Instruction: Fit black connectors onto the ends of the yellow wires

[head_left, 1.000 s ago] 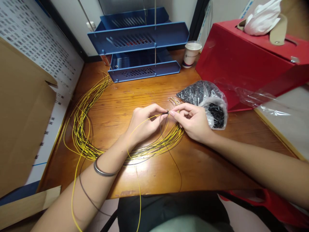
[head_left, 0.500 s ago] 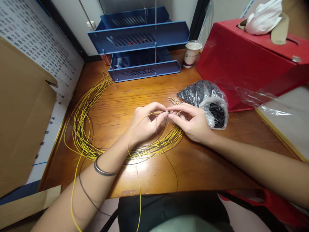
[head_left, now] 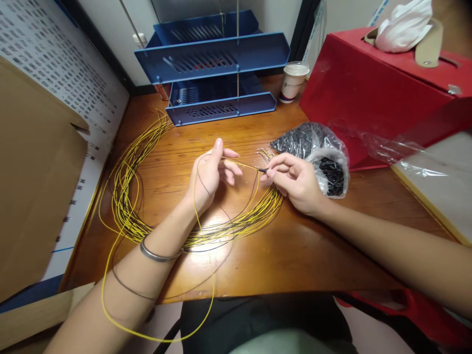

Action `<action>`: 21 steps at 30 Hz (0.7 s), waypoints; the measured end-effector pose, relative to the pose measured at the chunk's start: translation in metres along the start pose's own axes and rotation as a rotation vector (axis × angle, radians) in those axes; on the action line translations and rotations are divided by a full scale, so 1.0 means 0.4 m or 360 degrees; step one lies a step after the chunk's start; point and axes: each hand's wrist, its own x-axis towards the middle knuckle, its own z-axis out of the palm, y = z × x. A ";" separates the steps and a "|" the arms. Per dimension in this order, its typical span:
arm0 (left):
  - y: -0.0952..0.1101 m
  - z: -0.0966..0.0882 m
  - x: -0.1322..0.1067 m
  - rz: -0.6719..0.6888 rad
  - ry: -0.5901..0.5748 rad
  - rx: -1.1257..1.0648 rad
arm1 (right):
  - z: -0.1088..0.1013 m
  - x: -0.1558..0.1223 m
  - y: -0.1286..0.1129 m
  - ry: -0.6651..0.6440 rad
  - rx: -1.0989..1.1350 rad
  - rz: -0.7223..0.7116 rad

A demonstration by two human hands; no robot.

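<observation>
Between the thumb and fingers of my right hand [head_left: 295,182] is a small black connector [head_left: 262,170], with thin yellow and dark wires running out of it to the left. My left hand [head_left: 211,174] is open, thumb up and fingers apart; the wires pass by its fingers, and whether they touch is hard to tell. A yellow wire [head_left: 158,339] loops down over my left forearm past the table edge. Below and around my hands curves a big bundle of yellow and black wires [head_left: 243,221], its bare-looking ends [head_left: 263,153] just behind my right hand.
A clear plastic bag of small black parts [head_left: 330,169] lies beside my right hand. Behind stand a blue tray rack [head_left: 221,110], a paper cup [head_left: 293,83] and a red box [head_left: 354,93]. Cardboard [head_left: 37,177] leans at the left.
My left hand has let go of the connector, moved left and opened. My right hand still holds the connector, now more visible. The loose wire loops have shifted.
</observation>
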 end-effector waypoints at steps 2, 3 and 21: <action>0.004 -0.008 0.008 0.0001 0.0079 0.0009 | -0.003 -0.002 -0.001 -0.0043 0.0004 -0.0012; 0.008 -0.012 0.009 0.0001 0.0098 0.0010 | -0.004 -0.003 -0.003 -0.0062 -0.0012 -0.0026; 0.030 -0.087 0.038 -0.0024 0.0105 -0.0079 | -0.135 0.037 -0.136 -0.1529 -0.0152 0.0646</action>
